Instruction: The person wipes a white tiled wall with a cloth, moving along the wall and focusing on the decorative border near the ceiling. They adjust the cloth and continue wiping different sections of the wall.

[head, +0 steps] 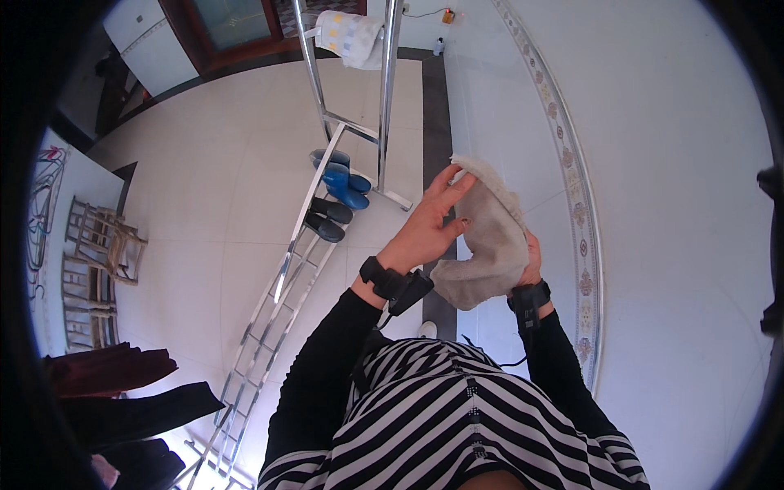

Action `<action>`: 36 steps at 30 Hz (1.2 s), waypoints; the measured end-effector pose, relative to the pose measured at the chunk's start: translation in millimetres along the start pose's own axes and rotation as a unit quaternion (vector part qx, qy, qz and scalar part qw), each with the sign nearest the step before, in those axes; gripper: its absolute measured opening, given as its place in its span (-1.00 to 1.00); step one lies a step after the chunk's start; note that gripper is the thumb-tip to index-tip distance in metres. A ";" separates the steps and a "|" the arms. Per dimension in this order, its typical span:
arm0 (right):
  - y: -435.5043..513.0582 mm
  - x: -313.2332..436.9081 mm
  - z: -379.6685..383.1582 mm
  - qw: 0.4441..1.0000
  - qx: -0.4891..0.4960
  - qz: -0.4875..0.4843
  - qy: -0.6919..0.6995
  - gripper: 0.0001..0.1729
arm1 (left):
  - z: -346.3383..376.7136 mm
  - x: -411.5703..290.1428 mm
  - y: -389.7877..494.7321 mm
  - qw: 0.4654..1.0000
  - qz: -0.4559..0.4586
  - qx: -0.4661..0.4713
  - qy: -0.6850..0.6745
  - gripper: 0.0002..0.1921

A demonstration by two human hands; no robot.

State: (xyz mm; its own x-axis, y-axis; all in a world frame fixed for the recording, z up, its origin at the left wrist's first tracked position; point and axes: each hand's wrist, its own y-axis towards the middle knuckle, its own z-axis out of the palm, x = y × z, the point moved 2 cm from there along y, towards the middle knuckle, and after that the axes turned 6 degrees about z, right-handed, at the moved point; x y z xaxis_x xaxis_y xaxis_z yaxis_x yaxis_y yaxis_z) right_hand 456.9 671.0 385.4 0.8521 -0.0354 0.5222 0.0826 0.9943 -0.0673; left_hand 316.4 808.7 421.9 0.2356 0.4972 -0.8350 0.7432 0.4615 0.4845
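Observation:
A grey-beige cloth (490,239) hangs in front of my body, close to the tiled wall. The fingers of my left hand (422,229) grip its upper left edge, with the thumb lying over the front of the fabric. At the cloth's right side my right hand (534,260) holds it from behind, and most of those fingers are hidden by the fabric. The upper edge is folded over and looks fluffy, while the lower part droops and curls to the left. Each wrist carries a black strapped device.
A metal rack (263,331) runs along my left, with blue boots (346,187) and dark shoes (324,228) on it. A patterned cloth (349,37) hangs from its far end. Dark garments (141,407) hang at lower left. Wooden chairs (98,269) stand farther left. The wall (667,214) is close on the right.

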 end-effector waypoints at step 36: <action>8.1 -23.9 29.7 0.941 -0.110 0.063 -0.313 -0.42 | 28.7 -3.4 -50.3 0.976 -0.162 -0.069 -0.127 -0.69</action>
State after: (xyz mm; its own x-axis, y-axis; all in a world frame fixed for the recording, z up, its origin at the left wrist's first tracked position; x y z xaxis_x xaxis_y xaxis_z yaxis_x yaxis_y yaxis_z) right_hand 421.9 682.9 397.7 0.3967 0.2151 0.8924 0.1654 0.9395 -0.3000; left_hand 296.2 762.7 393.0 0.1628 0.1193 -0.9794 0.7165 0.6681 0.2005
